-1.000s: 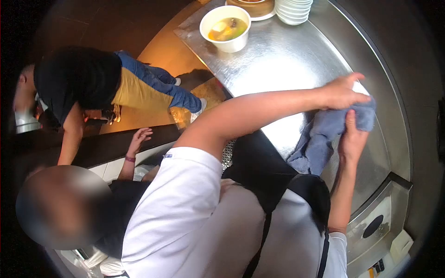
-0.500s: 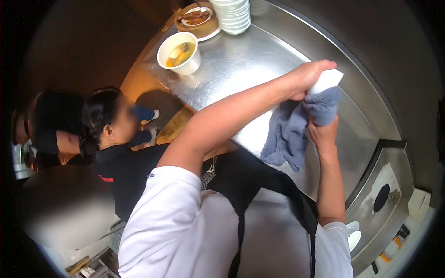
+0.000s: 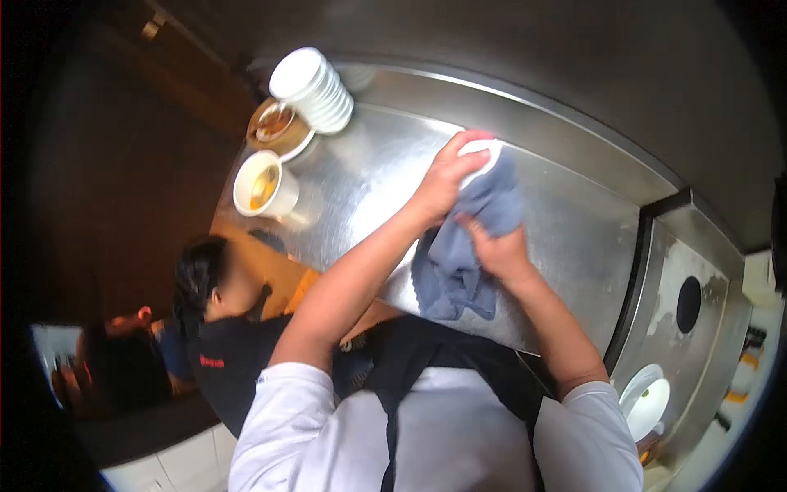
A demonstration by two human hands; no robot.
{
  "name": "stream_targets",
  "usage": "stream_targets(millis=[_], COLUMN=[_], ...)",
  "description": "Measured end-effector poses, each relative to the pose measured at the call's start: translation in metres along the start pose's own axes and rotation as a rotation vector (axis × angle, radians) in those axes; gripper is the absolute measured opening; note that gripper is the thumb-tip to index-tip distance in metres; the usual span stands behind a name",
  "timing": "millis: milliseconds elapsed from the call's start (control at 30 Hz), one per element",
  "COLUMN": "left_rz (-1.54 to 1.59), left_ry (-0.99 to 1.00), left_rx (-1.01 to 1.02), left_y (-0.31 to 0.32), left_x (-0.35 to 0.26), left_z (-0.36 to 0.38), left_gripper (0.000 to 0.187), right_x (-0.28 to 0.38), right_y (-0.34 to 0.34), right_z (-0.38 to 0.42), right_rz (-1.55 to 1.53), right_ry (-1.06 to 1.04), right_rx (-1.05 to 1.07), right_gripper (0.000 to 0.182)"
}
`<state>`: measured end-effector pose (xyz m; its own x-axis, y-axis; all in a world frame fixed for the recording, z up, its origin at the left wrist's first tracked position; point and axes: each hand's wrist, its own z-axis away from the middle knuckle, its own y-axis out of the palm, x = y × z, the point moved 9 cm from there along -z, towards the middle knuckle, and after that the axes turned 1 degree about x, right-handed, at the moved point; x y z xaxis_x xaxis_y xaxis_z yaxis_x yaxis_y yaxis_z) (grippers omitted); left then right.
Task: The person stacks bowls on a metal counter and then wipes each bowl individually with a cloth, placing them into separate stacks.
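Observation:
My left hand (image 3: pixel 449 176) grips a small white dish (image 3: pixel 484 156), thumb and fingers closed on its edge. A blue-grey cloth (image 3: pixel 467 262) covers much of this dish and hangs down below it in loose folds. From the right side, my right hand (image 3: pixel 502 248) clutches the cloth, its thumb lying across the fabric just below the dish. Both hands are over the stainless steel counter (image 3: pixel 566 238), and the dish's exact shape is partly hidden by cloth and fingers.
A stack of white bowls (image 3: pixel 316 90) stands at the far left beside a round wooden container of food (image 3: pixel 275 125) and a white tub of soup (image 3: pixel 266 187). A person (image 3: pixel 225 353) in black is close on my left. White dishes (image 3: pixel 643 402) sit in the sink area (image 3: pixel 656 344).
The dish and cloth have moved left in view with both hands. The dish is now tilted, with cloth across more of it. My view has also shifted, showing more of the sink side.

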<state>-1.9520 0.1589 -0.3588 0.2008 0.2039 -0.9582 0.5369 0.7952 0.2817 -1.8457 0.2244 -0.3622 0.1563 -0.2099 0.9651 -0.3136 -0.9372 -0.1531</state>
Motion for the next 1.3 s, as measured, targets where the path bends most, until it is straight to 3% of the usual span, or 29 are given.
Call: stream_targets(millis=[100,133,233,267,367,400,433,467,533,600,667,700,767,800,833,867,900,933,967,1033,1133,1233,1300], left_rz=[0.557,0.589,0.649,0.667,0.661,0.661,0.658,0.727,0.49,0.309,0.165,-0.061,-0.51,-0.466,-0.204,0.071,0.357,0.402,0.45,0.318,0.373,0.408,0.433], left_ry=[-0.518,-0.549,-0.631,-0.649,-0.754,-0.785,-0.818,-0.754,-0.711,-0.603,-0.436,-0.309,-0.047,0.038,-0.153,-0.337,-0.509,-0.559,-0.602,-0.547,-0.538,-0.509,-0.49], left_rx=[0.157,0.178,0.219,0.214,0.199,0.206,0.212,0.268,0.355,0.295,0.11,0.157,0.236,0.229,0.197,0.149,0.089,0.148,0.216,0.084,0.053,0.059,0.072], left_y=[-0.001,-0.001,-0.002,-0.004,0.014,0.022,0.032,0.028,0.04,0.04,0.022,0.021,0.021,0.016,0.007,0.001,-0.004,0.001,0.012,0.001,0.0,0.0,0.004], left_x=[0.042,0.043,0.044,0.045,0.035,0.033,0.035,0.053,0.049,0.046,0.045,0.036,0.017,0.016,0.037,0.059,0.08,0.073,0.059,0.061,0.058,0.059,0.058], left_z=[0.0,0.001,0.011,0.013,0.028,0.033,0.038,0.027,0.03,0.025,0.018,0.015,0.018,0.016,0.011,0.009,0.014,0.021,0.024,0.017,0.022,0.029,0.031], left_gripper=[0.037,0.039,0.047,0.05,0.053,0.053,0.052,0.055,0.048,0.044,0.04,0.039,0.035,0.032,0.031,0.031,0.031,0.032,0.032,0.032,0.031,0.031,0.032], right_x=[0.016,0.025,0.022,0.023,-0.024,-0.033,0.02,0.022,0.011,-0.006,-0.016,-0.021,-0.03,-0.028,-0.026,-0.016,-0.022,-0.024,-0.007,-0.001,-0.026,-0.021,-0.01], right_y=[-0.005,-0.007,-0.048,-0.077,-0.114,-0.1,-0.082,-0.044,-0.015,-0.025,-0.013,-0.004,-0.006,-0.001,0.004,0.004,0.008,0.014,-0.004,0.002,0.01,0.013,0.01], right_z=[0.007,0.009,0.005,0.006,0.008,0.01,0.01,0.011,0.014,0.011,0.023,0.028,0.032,0.03,0.028,0.027,0.025,0.026,0.022,0.013,0.02,0.026,0.024], right_rz=[0.476,0.63,0.558,0.48,0.162,0.138,0.374,0.586,0.659,0.388,0.198,0.105,-0.093,-0.301,-0.512,-0.138,0.057,0.248,0.221,0.433,0.059,0.139,-0.003], right_ry=[-0.44,-0.614,-0.578,-0.49,-0.085,-0.05,-0.306,-0.487,-0.479,-0.131,0.021,0.098,0.027,0.106,0.192,0.006,0.012,0.017,-0.037,-0.185,0.038,0.053,0.07], right_rx=[0.137,0.192,0.115,-0.096,-0.446,-0.373,-0.182,0.088,0.356,0.329,0.176,0.099,-0.234,-0.145,-0.049,0.012,0.11,0.21,0.039,0.077,0.032,0.113,0.125], right_gripper=[0.036,0.038,0.041,0.04,0.041,0.047,0.056,0.061,0.066,0.069,0.072,0.074,0.075,0.076,0.078,0.078,0.078,0.077,0.069,0.058,0.047,0.052,0.054])
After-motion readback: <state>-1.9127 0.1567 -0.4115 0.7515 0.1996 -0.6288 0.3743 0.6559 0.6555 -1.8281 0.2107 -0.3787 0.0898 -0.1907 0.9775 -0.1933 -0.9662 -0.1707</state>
